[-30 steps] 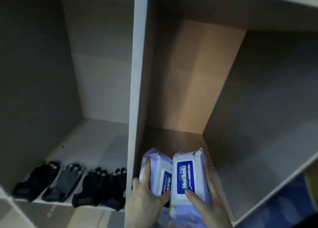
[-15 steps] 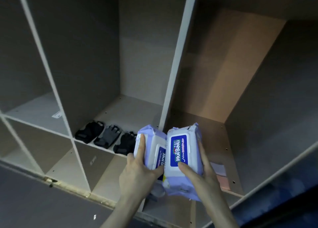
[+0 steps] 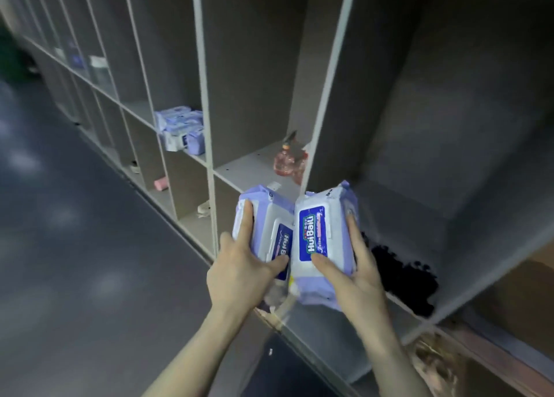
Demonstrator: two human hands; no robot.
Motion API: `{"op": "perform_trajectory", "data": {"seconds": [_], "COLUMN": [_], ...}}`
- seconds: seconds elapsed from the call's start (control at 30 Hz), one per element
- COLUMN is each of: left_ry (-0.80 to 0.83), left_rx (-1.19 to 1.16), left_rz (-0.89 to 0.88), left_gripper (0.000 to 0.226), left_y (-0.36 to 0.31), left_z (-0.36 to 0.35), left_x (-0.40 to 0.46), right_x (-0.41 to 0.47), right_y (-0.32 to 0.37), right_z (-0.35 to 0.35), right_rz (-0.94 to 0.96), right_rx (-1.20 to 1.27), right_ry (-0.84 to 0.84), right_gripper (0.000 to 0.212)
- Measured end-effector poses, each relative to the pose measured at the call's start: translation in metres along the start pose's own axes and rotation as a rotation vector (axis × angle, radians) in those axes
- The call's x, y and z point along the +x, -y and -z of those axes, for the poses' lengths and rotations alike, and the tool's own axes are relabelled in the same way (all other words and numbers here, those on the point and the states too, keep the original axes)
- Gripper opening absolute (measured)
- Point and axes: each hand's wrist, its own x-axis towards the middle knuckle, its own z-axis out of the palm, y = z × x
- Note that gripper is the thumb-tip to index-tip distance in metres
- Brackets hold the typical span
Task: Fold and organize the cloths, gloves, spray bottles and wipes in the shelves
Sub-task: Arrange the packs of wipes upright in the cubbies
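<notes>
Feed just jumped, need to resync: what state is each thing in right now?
Left hand: grips left wipes pack.
Right hand: grips right wipes pack, lid closed.
Stacked wipes packs: piled in a shelf cubby.
Spray bottles: upright on a shelf.
Black gloves: lying on a shelf.

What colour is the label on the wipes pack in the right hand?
Blue with white lettering, on the wipes pack, in the head view.

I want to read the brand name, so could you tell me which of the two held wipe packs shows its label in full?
The pack in the right hand, wipe pack: its blue label faces up uncovered. The left hand's pack has its label partly hidden.
</notes>
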Motion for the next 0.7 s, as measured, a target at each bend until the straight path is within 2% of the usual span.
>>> {"op": "perform_trajectory", "data": {"seconds": [0.17, 0.33, 0.7], "left_ry": [-0.124, -0.181, -0.224], "left_rx": [0.043, 0.067, 0.062], "left_rz": [0.055, 0.113, 0.158], "left_gripper": [0.099, 0.099, 0.097], "left_y": [0.074, 0.133, 0.204], "left_z": [0.093, 0.156, 0.192], "left_x": [0.065, 0.125, 0.31], "right_x": [0.032, 0.059, 0.202], "right_y": [0.044, 0.073, 0.092], "right_z": [-0.139, -0.244, -0.393], "right_rz": [0.031, 0.01, 0.036], "right_rx": [0.04, 0.019, -0.025], "right_ry": [0.061, 0.112, 0.169], "right_gripper": [0.083, 0.084, 0.085]}}
